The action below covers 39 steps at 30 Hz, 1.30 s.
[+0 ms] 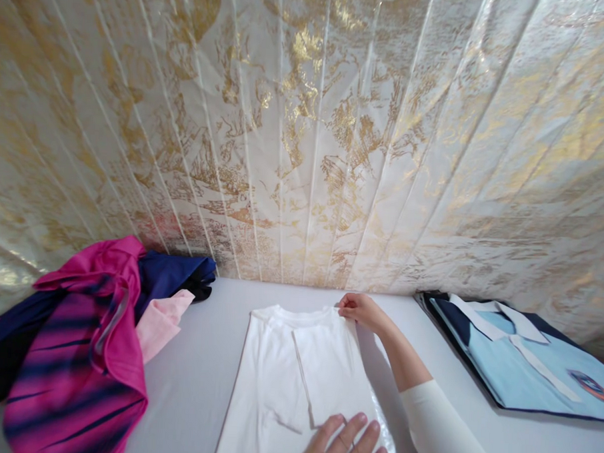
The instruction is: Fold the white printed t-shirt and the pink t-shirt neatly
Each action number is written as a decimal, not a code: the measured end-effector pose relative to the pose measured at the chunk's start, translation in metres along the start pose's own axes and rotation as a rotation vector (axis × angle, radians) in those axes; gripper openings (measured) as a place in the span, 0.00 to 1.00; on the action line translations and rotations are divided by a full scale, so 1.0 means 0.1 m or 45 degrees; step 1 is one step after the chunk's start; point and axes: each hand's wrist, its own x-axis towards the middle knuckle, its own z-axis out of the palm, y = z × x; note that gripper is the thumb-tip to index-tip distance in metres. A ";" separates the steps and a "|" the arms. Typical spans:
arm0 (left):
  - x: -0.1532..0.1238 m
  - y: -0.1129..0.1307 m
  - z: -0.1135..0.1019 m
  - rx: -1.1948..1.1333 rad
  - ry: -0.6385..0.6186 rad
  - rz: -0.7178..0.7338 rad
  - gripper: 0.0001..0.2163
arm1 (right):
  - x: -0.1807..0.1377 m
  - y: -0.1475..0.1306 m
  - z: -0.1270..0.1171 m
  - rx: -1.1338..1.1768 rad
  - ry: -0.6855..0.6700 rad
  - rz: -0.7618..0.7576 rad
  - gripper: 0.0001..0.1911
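Note:
A white long-sleeved top [276, 365] lies flat on the white surface in front of me, its neckline toward the wall and a sleeve folded across its front. My right hand [359, 309] pinches the white top at its far right shoulder corner, with the fingers closed. Nearer to me, at the bottom edge of the view, my left hand [345, 449] rests over the lower front of the top. Its fingers are stretched out and apart; the rest of that hand is cut off by the frame.
To the left is a loose heap of clothes: a pink and navy garment [80, 364], a light pink cloth [165, 321] and dark blue fabric [162, 277]. A folded light blue polo shirt [511, 356] lies at right on dark fabric. Behind stands a gold-patterned wall covering [305, 153].

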 end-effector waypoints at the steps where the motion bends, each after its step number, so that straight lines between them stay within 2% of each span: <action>1: -0.01 0.01 0.01 -0.010 -0.010 0.002 0.09 | 0.01 0.02 0.02 0.010 0.012 -0.014 0.05; 8: -0.08 0.03 0.03 0.021 -0.076 0.056 0.09 | 0.01 0.01 0.04 -0.036 0.072 -0.061 0.08; 13: -0.03 -0.05 -0.04 0.077 -0.179 0.016 0.12 | 0.00 -0.04 0.05 -0.166 0.110 -0.067 0.11; 15: -0.01 -0.09 -0.07 0.073 -0.202 0.001 0.12 | 0.01 -0.04 0.07 -0.202 0.111 -0.072 0.08; 22: 0.04 -0.10 -0.09 0.004 -0.081 -0.062 0.10 | 0.04 -0.01 0.18 -0.244 0.183 -0.075 0.06; 25: -0.01 -0.06 -0.04 0.026 -0.108 -0.049 0.10 | 0.01 -0.02 0.11 -0.218 0.142 -0.117 0.09; 29: -0.06 -0.05 -0.02 0.015 -0.136 -0.060 0.11 | -0.09 -0.05 -0.11 -0.131 -0.046 -0.210 0.18; 31: 0.03 -0.18 -0.14 -0.082 -0.258 -0.074 0.12 | -0.14 -0.05 -0.20 -0.091 -0.166 -0.241 0.20; 33: 0.21 -0.43 -0.33 -0.240 -0.540 -0.134 0.16 | -0.17 -0.03 -0.26 -0.074 -0.265 -0.243 0.20; 34: 0.31 -0.58 -0.42 -0.311 -0.680 -0.243 0.18 | -0.18 -0.01 -0.28 -0.076 -0.298 -0.234 0.19; 36: 0.51 -0.90 -0.55 -0.296 -0.899 -0.571 0.20 | -0.18 0.01 -0.29 -0.096 -0.325 -0.204 0.18; 39: 0.71 -1.27 -0.54 -0.187 -1.080 -0.838 0.16 | -0.17 0.04 -0.29 -0.155 -0.304 -0.165 0.13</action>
